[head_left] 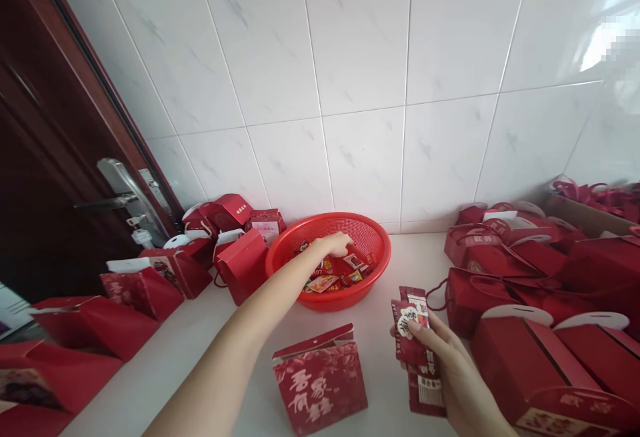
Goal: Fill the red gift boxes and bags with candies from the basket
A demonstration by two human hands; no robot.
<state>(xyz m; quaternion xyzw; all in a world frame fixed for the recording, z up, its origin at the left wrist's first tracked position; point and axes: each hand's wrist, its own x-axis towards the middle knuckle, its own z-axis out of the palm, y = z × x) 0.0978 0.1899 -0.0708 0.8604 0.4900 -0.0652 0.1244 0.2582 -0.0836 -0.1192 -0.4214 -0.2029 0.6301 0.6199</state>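
Observation:
My left hand point(339, 244) is down inside a red plastic basket point(379, 257), over a pile of small wrapped sweets point(324, 283). Its visible fingers are curled downward; the fingertips and anything between them are hidden. At the right, my right hand point(440, 350) grips dark red snack packets point(413, 332) with pale lettering, fanned over one another, thumb on top. Between my forearms stands a red gift box point(323, 384) with white characters on its front, its top edges apart in a narrow gap. Neither hand touches it.
Red gift boxes point(245, 260) line the left side, near a dark door with a metal handle point(123, 190). More red boxes point(537, 357) crowd the right. Behind them a carton point(580, 217) holds dark red ribbons point(607, 197). A tiled wall point(360, 157) closes off the back.

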